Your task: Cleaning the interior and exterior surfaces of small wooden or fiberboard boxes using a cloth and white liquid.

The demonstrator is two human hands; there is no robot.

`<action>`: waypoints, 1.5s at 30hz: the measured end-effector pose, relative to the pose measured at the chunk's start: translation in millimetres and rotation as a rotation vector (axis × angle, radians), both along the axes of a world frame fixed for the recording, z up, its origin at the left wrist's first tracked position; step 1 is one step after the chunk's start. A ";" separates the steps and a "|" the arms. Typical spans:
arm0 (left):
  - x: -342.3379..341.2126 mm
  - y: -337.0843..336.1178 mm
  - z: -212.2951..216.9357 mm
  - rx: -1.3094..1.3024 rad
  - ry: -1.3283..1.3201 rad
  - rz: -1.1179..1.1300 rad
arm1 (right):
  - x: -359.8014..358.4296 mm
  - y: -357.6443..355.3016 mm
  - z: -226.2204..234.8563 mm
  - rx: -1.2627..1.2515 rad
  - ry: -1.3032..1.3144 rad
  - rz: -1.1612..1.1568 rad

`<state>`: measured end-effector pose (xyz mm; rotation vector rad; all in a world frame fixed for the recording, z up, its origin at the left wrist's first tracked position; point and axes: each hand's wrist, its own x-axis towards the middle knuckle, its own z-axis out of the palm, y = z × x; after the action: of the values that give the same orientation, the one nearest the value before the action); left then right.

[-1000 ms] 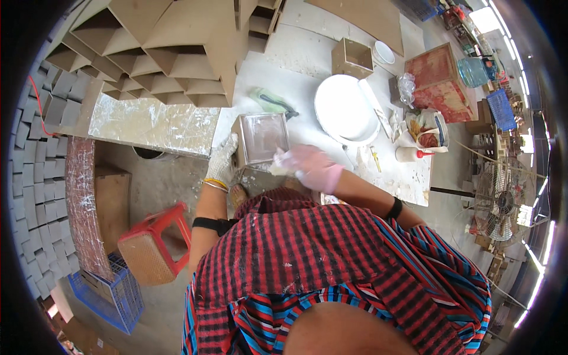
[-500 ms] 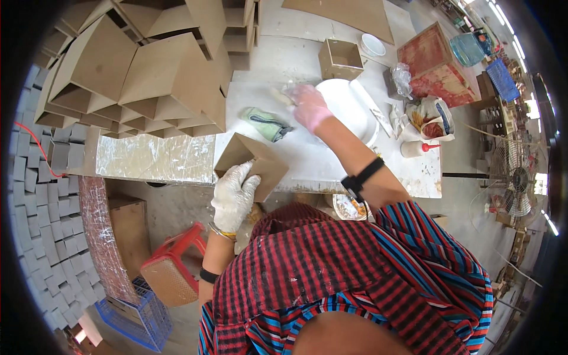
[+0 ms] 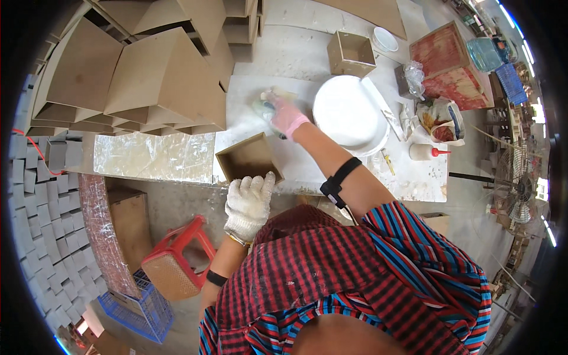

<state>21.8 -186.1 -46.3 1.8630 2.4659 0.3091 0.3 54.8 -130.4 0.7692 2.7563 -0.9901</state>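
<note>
Our small brown open box [image 3: 249, 158] sits at the counter's [image 3: 296, 59] near edge, mid-frame. Our white-gloved left hand [image 3: 248, 201] lies flat against its near side, fingers spread, not clenched. Our pink-gloved right hand [image 3: 285, 116] is up at centre top, gripping a blurry brush-like tool [image 3: 263, 107]. A white round lid [image 3: 349, 112] sits right of it, brown boxes [image 3: 148, 65] are stacked upper left, and a red stool [image 3: 174, 260] and blue crate [image 3: 139, 307] stand on the floor lower left.
</note>
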 end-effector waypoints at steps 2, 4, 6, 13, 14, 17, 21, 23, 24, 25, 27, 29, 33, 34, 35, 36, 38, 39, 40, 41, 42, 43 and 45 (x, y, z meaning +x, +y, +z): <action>-0.7 6.6 -1.4 0.018 -0.032 -0.013 | 8.4 13.3 6.5 -0.103 0.042 -0.030; -0.1 13.6 -3.8 0.028 -0.036 -0.024 | 9.3 22.3 33.5 -0.126 0.031 0.012; 1.5 19.3 -9.6 0.029 -0.015 -0.028 | 7.2 23.9 68.1 -0.139 -0.076 -0.026; 1.9 33.5 -10.5 0.022 -0.019 -0.075 | 23.0 51.2 84.8 -0.500 -0.160 -0.063; -0.1 29.2 -13.3 0.006 -0.029 -0.055 | 24.5 37.0 117.0 -0.539 -0.167 -0.142; 0.7 21.5 -12.7 -0.021 -0.033 -0.031 | 45.3 41.7 102.6 -0.904 0.134 -0.195; 1.2 26.4 -14.7 0.012 0.002 -0.011 | 49.6 20.4 121.9 -0.442 0.124 0.055; 1.6 27.1 -21.2 0.055 -0.019 -0.005 | 40.6 5.5 100.7 -0.112 0.384 0.237; 1.1 29.1 -23.3 0.051 -0.017 0.009 | 36.8 -6.7 107.9 -0.007 0.387 0.269; 1.8 30.0 -21.8 -0.011 -0.041 0.020 | 32.4 -16.7 110.7 0.099 0.389 0.300; 2.7 30.6 -16.6 -0.139 -0.086 0.043 | 33.5 -25.1 94.9 0.205 0.310 0.372; 3.1 33.1 -20.8 -0.160 -0.028 0.049 | 50.5 -27.4 93.4 0.157 0.200 0.333; 1.7 31.0 -25.0 -0.178 -0.004 0.035 | 107.2 -39.7 99.8 0.326 0.135 0.475; 1.1 31.8 -26.4 -0.205 0.006 0.024 | 106.9 -39.2 112.7 0.310 -0.114 0.512; 2.5 30.5 -23.6 -0.179 -0.003 0.026 | 104.2 -35.5 109.5 0.323 0.065 0.480; 2.7 30.6 -20.6 -0.160 -0.011 0.020 | 97.4 -25.1 98.7 0.327 0.245 0.434; 3.3 31.8 -18.0 -0.111 -0.017 0.024 | 84.3 -14.7 102.8 0.215 0.394 0.313; 3.4 31.5 -20.7 -0.095 -0.003 0.018 | 87.5 -20.6 96.1 0.274 0.343 0.337; 3.7 30.8 -24.7 -0.078 0.012 0.011 | 94.5 -29.6 85.3 0.332 0.291 0.361; 6.5 27.8 -23.3 -0.057 0.027 0.038 | 99.1 -40.1 81.6 0.391 0.247 0.419; 10.3 24.0 -19.3 -0.144 -0.007 0.076 | 117.0 -46.3 84.5 0.458 0.245 0.572; 11.5 24.6 -15.2 -0.187 -0.024 0.091 | 134.8 -51.2 89.3 0.531 0.249 0.712; 3.0 38.5 -12.9 -0.279 -0.039 0.038 | 159.0 -67.7 100.1 0.027 0.144 0.340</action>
<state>24.8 -147.6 -59.2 1.6828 2.3765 0.0006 159.2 -12.9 -30.3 0.2234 2.8900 -0.9701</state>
